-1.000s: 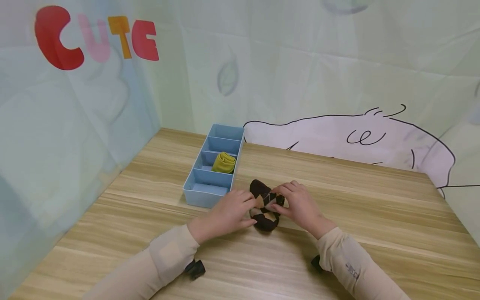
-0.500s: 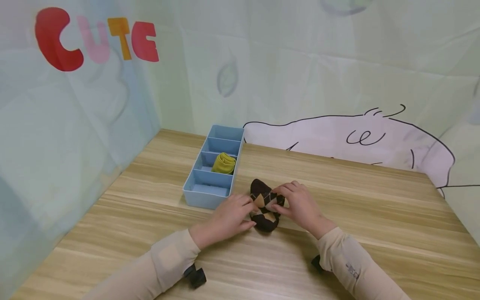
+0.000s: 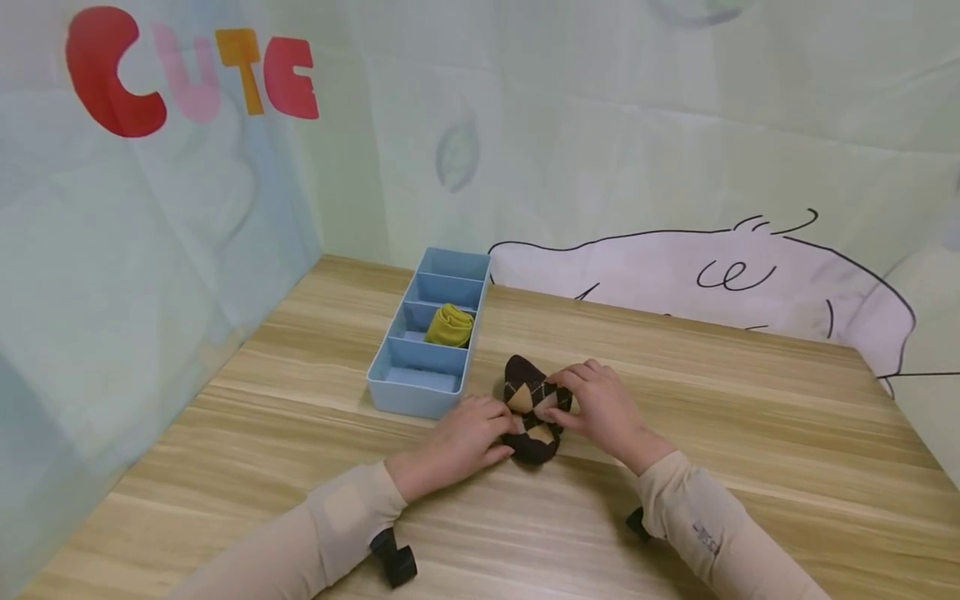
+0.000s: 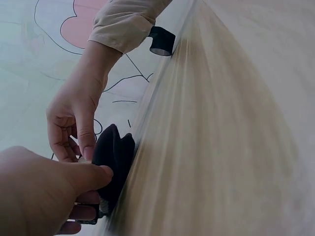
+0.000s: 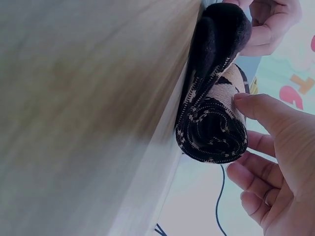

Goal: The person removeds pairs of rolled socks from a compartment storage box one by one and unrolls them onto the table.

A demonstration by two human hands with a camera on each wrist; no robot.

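On the table lies a dark brown argyle sock (image 3: 524,399) with tan diamonds, partly rolled up. The right wrist view shows the spiral end of its roll (image 5: 212,129), from which a dark flap extends toward the other hand. My right hand (image 3: 602,414) holds the rolled end, thumb on top and fingers behind it. From the left side, my left hand (image 3: 467,437) pinches the sock's unrolled part, its thumb over the dark cloth (image 4: 109,155) in the left wrist view. Some left fingertips are hidden behind the sock.
A blue four-section organizer box (image 3: 415,398) stands behind the left hand. In one of its compartments sits a rolled yellow-green cloth (image 3: 450,326). Printed fabric walls (image 3: 600,150) close off the wooden table (image 3: 712,375) at the back and left.
The left hand has shifted slightly toward the person, and more of the sock's argyle pattern shows between the hands. The right hand keeps its hold on the roll with little movement.
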